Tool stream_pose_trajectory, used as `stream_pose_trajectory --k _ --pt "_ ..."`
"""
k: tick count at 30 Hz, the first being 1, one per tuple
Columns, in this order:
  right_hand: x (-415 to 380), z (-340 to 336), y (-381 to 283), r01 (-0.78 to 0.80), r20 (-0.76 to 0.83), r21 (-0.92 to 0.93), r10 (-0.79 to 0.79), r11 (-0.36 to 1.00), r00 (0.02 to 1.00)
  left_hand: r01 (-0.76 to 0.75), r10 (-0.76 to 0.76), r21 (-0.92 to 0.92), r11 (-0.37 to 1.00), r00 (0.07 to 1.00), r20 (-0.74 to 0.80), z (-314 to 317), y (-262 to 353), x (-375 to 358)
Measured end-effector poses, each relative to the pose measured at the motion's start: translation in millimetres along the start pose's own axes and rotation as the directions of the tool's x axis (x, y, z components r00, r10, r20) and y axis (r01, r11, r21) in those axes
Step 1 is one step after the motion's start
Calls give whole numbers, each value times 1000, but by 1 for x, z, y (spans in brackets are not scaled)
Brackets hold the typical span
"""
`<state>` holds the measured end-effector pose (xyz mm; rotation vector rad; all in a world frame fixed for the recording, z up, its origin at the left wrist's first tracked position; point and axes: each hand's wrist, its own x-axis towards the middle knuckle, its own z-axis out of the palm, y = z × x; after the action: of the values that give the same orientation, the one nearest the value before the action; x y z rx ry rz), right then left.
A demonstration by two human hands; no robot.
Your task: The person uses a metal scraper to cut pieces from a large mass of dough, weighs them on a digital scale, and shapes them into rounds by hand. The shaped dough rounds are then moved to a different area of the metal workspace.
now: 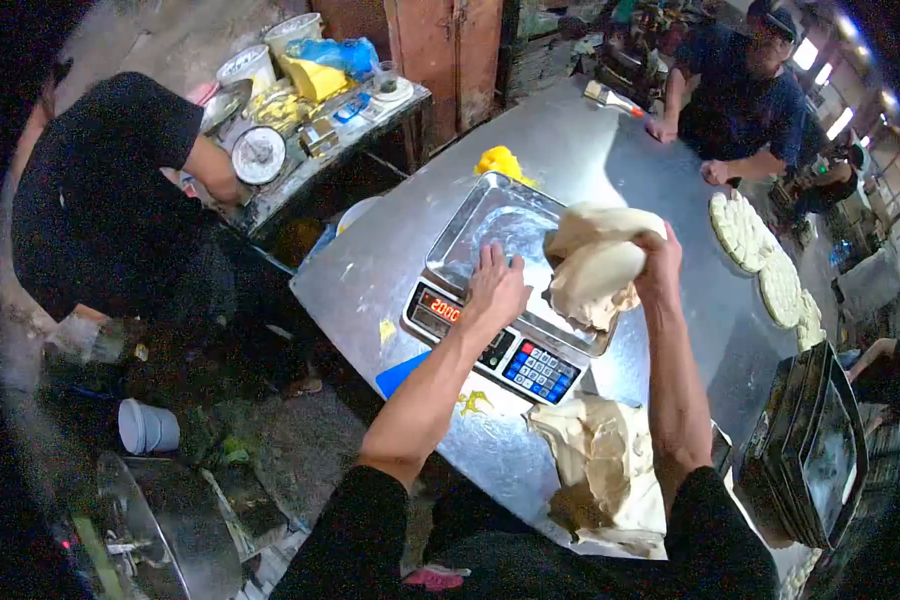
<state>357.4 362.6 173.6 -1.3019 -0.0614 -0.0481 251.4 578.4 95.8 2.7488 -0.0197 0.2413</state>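
Observation:
A digital scale (495, 345) with a red display reading about 2.000 stands on the metal table, topped by a shallow metal pan (457, 232). Over the pan's right side, my right hand (660, 265) grips a big floppy lump of pale dough (602, 255), its folds hanging down to the pan. My left hand (498, 288) is at the pan's near-left part, fingers spread and nothing in them. A larger mass of dough (610, 465) lies at the table's near edge, below the scale's keypad. A flat blue piece (400, 375) pokes out left of the scale.
A yellow lump (503, 163) sits behind the pan. A brush (610, 97) lies at the far edge, near a person (740, 110). Flattened dough pieces (760, 250) line the right side, with stacked dark trays (820, 450) nearer. Another person (120, 190) bends at a cluttered side table (410, 105).

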Motion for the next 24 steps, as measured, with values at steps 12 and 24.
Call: stream_pose_trajectory --k 12,24 --pt "4 -42 -106 199 -40 180 -195 963 980 175 -181 51 983 896 404 -36 31 14" --pt "-75 -87 -224 550 12 213 -565 808 825 176 -15 -521 835 954 298 -20 59 28"
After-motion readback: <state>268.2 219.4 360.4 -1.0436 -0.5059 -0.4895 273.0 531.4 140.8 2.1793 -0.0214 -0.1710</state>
